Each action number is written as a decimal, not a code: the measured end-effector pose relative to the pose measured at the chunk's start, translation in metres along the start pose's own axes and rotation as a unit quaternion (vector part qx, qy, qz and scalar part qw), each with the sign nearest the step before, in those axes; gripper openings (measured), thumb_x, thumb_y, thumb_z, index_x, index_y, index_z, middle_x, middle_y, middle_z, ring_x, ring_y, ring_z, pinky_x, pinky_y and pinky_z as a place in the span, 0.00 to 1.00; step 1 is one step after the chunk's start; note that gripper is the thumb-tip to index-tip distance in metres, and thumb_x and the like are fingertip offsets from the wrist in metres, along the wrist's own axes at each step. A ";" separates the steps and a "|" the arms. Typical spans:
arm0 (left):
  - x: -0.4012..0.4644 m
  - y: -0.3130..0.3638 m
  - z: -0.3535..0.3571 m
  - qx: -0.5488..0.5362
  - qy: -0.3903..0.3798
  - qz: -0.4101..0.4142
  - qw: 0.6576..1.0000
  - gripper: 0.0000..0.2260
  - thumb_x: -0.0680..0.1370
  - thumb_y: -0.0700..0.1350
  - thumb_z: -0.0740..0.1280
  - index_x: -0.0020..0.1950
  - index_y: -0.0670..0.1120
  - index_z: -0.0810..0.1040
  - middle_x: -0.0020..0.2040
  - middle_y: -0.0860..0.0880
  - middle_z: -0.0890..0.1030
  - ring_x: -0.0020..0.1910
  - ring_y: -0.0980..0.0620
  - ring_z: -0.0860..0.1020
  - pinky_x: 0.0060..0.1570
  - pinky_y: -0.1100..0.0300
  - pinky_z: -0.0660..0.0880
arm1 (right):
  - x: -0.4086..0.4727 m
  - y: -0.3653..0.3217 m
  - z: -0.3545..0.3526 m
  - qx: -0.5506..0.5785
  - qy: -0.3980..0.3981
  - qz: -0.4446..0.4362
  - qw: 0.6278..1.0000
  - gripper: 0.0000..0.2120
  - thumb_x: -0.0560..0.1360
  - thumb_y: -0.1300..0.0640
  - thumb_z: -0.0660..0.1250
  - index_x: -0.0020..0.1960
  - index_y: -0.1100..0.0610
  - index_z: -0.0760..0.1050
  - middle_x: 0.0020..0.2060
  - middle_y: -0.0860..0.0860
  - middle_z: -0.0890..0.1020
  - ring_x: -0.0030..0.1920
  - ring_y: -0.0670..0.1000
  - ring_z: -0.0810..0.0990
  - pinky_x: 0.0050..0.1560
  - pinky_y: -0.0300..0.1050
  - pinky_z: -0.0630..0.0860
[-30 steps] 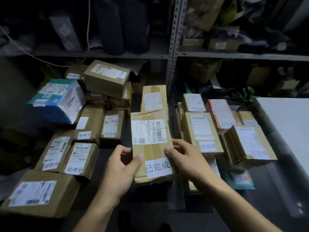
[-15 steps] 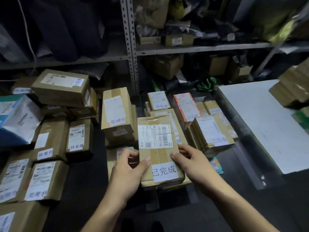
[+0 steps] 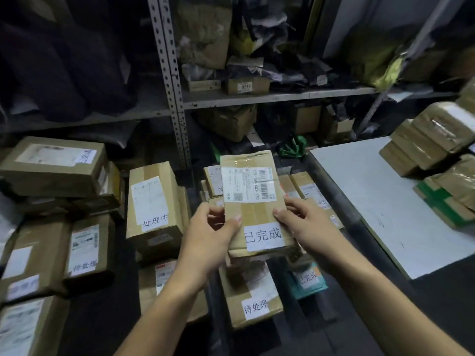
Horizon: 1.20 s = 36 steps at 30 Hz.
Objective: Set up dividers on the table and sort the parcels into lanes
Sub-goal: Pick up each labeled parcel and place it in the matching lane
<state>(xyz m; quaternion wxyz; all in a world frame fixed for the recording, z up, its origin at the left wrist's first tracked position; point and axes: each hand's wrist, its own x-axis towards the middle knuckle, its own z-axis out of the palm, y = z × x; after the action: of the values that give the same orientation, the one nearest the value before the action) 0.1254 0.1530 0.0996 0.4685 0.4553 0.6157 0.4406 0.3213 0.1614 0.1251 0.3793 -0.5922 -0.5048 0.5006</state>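
Observation:
A flat brown parcel with a barcode label and a white tag reading 已完成 is lifted above the dark table. My left hand grips its left edge, thumb on top. Its right edge is held by my right hand in the same way. Below it lies a parcel tagged 待处理, and a teal parcel tagged 已完成 lies to the right. A taller box tagged 处理中 stands to the left. A white divider board lies flat at the right.
More labelled parcels are stacked at the left and behind the held one. A pile of taped boxes sits at the right edge on the white board. Metal shelving full of bags and cartons rises behind the table.
The view has swung to the right and the held parcel has moved right with both hands, now above the right-hand group of parcels. The grip on it is unchanged.

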 end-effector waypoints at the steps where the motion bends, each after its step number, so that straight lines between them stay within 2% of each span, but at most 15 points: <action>1: 0.011 0.008 0.009 -0.006 0.002 0.007 1.000 0.08 0.74 0.49 0.74 0.49 0.53 0.76 0.42 0.57 0.84 0.39 0.65 0.82 0.31 0.72 0.75 | 0.012 -0.006 -0.009 -0.009 0.002 -0.007 1.000 0.09 0.79 0.57 0.67 0.50 0.43 0.80 0.45 0.40 0.86 0.46 0.44 0.86 0.44 0.39 0.81; 6: 0.084 0.042 0.068 -0.019 0.035 0.019 0.999 0.07 0.75 0.48 0.73 0.48 0.52 0.76 0.42 0.57 0.82 0.36 0.69 0.79 0.28 0.75 0.72 | 0.100 -0.019 -0.059 -0.035 0.010 -0.024 0.999 0.10 0.79 0.54 0.68 0.59 0.50 0.80 0.49 0.46 0.87 0.47 0.47 0.86 0.50 0.49 0.83; 8: 0.117 0.046 0.094 -0.012 0.057 -0.001 0.998 0.06 0.75 0.47 0.72 0.48 0.52 0.76 0.42 0.57 0.81 0.36 0.63 0.81 0.27 0.72 0.72 | 0.141 -0.015 -0.075 -0.051 0.010 -0.018 0.998 0.10 0.78 0.54 0.68 0.58 0.50 0.80 0.49 0.47 0.87 0.46 0.47 0.87 0.50 0.51 0.83; 9: 0.133 0.046 0.107 -0.004 0.065 -0.015 0.998 0.06 0.75 0.47 0.72 0.47 0.51 0.76 0.43 0.56 0.81 0.37 0.61 0.81 0.30 0.69 0.74 | 0.160 -0.010 -0.082 -0.063 0.007 -0.012 0.998 0.10 0.78 0.53 0.68 0.59 0.50 0.80 0.49 0.47 0.86 0.46 0.47 0.86 0.50 0.50 0.84; 12: 0.173 0.033 0.141 0.046 0.071 -0.066 0.994 0.05 0.75 0.47 0.70 0.47 0.52 0.75 0.45 0.54 0.81 0.43 0.57 0.80 0.38 0.60 0.75 | 0.208 0.012 -0.096 -0.100 -0.007 0.021 0.995 0.12 0.78 0.51 0.68 0.60 0.50 0.79 0.47 0.44 0.86 0.44 0.44 0.86 0.47 0.47 0.84; 15: 0.196 0.013 0.164 0.089 0.074 -0.113 0.987 0.05 0.75 0.47 0.69 0.50 0.49 0.76 0.46 0.52 0.82 0.44 0.54 0.80 0.42 0.56 0.77 | 0.240 0.040 -0.105 -0.135 -0.028 0.045 0.989 0.07 0.78 0.52 0.67 0.55 0.49 0.78 0.45 0.42 0.84 0.44 0.43 0.84 0.45 0.42 0.82; 16: 0.200 0.007 0.170 0.106 0.076 -0.126 0.983 0.05 0.75 0.47 0.69 0.50 0.49 0.76 0.46 0.52 0.81 0.44 0.54 0.80 0.42 0.56 0.77 | 0.246 0.050 -0.107 -0.146 -0.038 0.053 0.987 0.05 0.78 0.52 0.67 0.53 0.48 0.77 0.44 0.41 0.84 0.43 0.41 0.83 0.41 0.37 0.81; 18: 0.203 -0.004 0.179 0.154 0.077 -0.145 0.974 0.04 0.75 0.47 0.69 0.48 0.49 0.75 0.43 0.53 0.80 0.41 0.55 0.78 0.36 0.58 0.74 | 0.254 0.065 -0.110 -0.167 -0.059 0.072 0.981 0.03 0.78 0.52 0.67 0.51 0.48 0.77 0.41 0.39 0.82 0.40 0.38 0.81 0.33 0.31 0.76; 20: 0.203 -0.012 0.185 0.200 0.072 -0.161 0.964 0.04 0.76 0.47 0.69 0.45 0.49 0.75 0.42 0.53 0.79 0.40 0.55 0.77 0.33 0.59 0.70 | 0.258 0.080 -0.113 -0.182 -0.087 0.089 0.975 0.03 0.78 0.52 0.66 0.50 0.49 0.78 0.43 0.41 0.84 0.42 0.40 0.82 0.37 0.34 0.76; 21: 0.202 -0.016 0.188 0.215 0.065 -0.169 0.960 0.04 0.76 0.47 0.69 0.46 0.49 0.75 0.44 0.53 0.79 0.41 0.54 0.78 0.34 0.58 0.72 | 0.259 0.085 -0.114 -0.193 -0.100 0.095 0.972 0.04 0.78 0.52 0.66 0.51 0.49 0.78 0.44 0.42 0.84 0.43 0.41 0.82 0.40 0.37 0.77; 24: 0.196 -0.026 0.192 0.234 0.051 -0.190 0.952 0.07 0.77 0.47 0.69 0.51 0.48 0.73 0.47 0.52 0.79 0.45 0.52 0.79 0.42 0.56 0.78 | 0.259 0.096 -0.115 -0.229 -0.130 0.099 0.960 0.12 0.77 0.51 0.66 0.59 0.51 0.78 0.51 0.45 0.84 0.49 0.44 0.82 0.48 0.41 0.79; 28: 0.189 -0.031 0.193 0.250 0.046 -0.193 0.948 0.09 0.77 0.46 0.68 0.55 0.47 0.73 0.49 0.51 0.79 0.47 0.52 0.78 0.44 0.57 0.76 | 0.255 0.101 -0.115 -0.250 -0.147 0.108 0.951 0.22 0.77 0.49 0.66 0.69 0.55 0.73 0.59 0.49 0.81 0.58 0.49 0.80 0.62 0.49 0.77; 32: 0.183 -0.027 0.188 0.259 0.054 -0.179 0.948 0.07 0.77 0.46 0.66 0.54 0.48 0.73 0.51 0.51 0.80 0.41 0.58 0.75 0.35 0.62 0.71 | 0.252 0.096 -0.117 -0.275 -0.114 0.090 0.950 0.26 0.78 0.47 0.65 0.73 0.55 0.68 0.64 0.51 0.78 0.63 0.52 0.77 0.62 0.47 0.73; 34: 0.181 -0.022 0.183 0.255 0.063 -0.164 0.951 0.14 0.77 0.46 0.65 0.62 0.46 0.73 0.53 0.52 0.79 0.39 0.61 0.73 0.32 0.67 0.67 | 0.249 0.089 -0.116 -0.300 -0.074 0.051 0.950 0.27 0.79 0.46 0.64 0.75 0.55 0.65 0.69 0.53 0.75 0.68 0.54 0.74 0.64 0.48 0.71; 36: 0.177 -0.015 0.175 0.243 0.074 -0.143 0.956 0.20 0.78 0.47 0.66 0.69 0.45 0.70 0.57 0.51 0.79 0.45 0.60 0.76 0.36 0.69 0.67 | 0.242 0.078 -0.112 -0.328 -0.031 -0.013 0.944 0.26 0.79 0.47 0.63 0.75 0.55 0.65 0.70 0.52 0.73 0.70 0.53 0.71 0.66 0.48 0.69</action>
<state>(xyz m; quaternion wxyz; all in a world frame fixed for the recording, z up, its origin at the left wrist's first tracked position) 0.2688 0.3422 0.0239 0.3549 0.4289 0.7959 0.2381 0.4449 0.3889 0.0236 0.1550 -0.6613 -0.6601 0.3208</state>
